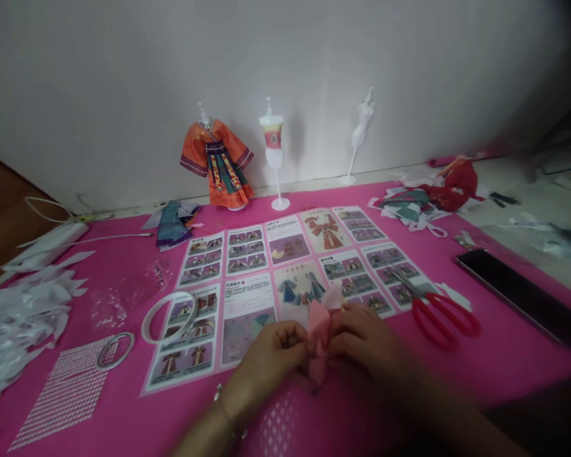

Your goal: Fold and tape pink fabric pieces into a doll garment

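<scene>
- nearest to me i see my left hand [276,355] and right hand [361,336] meeting low at the middle, both pinched shut on a small pink paper piece [320,333]; it stands folded between the fingertips, just above the counter [457,374], probably so the crease holds.
- the paper looks thin and matte, its top edge paler and slightly flared.
- a metal bracelet [228,416] sits on the left wrist.
- just beyond the hands lies a glossy instruction sheet [266,279], flat and facing me, likely for reading while folding.
- red-handled scissors [440,314] rest at the sheet's right edge, close to the right hand.
- left of the sheet are two tape rings [169,315] and a pile of white paper scraps [19,317].
- a dark phone [518,295] lies far right.
- farthest, by the wall, stand three white mannequins; one wears an orange paper dress [217,162].
</scene>
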Demonstrator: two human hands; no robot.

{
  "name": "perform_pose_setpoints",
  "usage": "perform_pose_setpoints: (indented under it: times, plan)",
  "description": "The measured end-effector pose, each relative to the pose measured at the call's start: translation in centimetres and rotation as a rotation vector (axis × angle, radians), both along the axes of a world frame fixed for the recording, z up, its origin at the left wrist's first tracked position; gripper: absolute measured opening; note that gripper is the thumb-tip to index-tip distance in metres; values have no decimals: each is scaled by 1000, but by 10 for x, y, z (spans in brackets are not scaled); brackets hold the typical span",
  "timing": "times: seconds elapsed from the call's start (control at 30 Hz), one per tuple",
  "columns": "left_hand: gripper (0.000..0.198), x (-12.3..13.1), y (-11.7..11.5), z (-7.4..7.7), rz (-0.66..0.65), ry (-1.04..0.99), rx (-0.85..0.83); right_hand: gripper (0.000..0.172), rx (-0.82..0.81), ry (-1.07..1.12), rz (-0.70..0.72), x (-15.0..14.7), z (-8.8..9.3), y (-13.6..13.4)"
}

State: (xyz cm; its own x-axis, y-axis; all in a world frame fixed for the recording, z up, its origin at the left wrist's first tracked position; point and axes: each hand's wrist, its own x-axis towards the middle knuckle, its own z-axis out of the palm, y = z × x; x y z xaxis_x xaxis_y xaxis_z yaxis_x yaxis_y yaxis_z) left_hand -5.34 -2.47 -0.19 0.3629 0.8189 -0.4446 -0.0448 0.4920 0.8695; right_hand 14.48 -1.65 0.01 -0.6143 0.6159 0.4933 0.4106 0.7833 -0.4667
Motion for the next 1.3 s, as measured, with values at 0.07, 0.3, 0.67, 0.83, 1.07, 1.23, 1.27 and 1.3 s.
perform_pose_setpoints:
  times: [0.07, 0.3, 0.67, 0.83, 1.07, 1.23, 1.27, 1.3]
  plan:
    - [10, 1, 0, 2, 6, 2, -5, 18, -7, 25, -5, 0, -2, 0]
    - [12, 0, 2, 0, 0, 61, 17, 14, -23, 123, -23, 0, -4, -4]
    - [10, 1, 1, 2, -3, 50, 14, 18, -99, 125, -34, 1, -9, -4]
    - [15, 4, 0, 7, 17, -3, 4, 14, -83, 129, -21, 4, -13, -2]
    - [12, 2, -1, 6, 11, 4, 42, 10, -96, 134, -35, 2, -14, -3]
    - [10, 1, -1, 3, 1, -10, 58, 18, -158, 170, -55, 3, -9, -7]
    - [9, 1, -1, 2, -6, -10, 59, 20, -173, 178, -67, 3, -8, -8]
    - [9, 1, -1, 1, -9, -5, 63, 20, -178, 184, -70, 2, -6, -9]
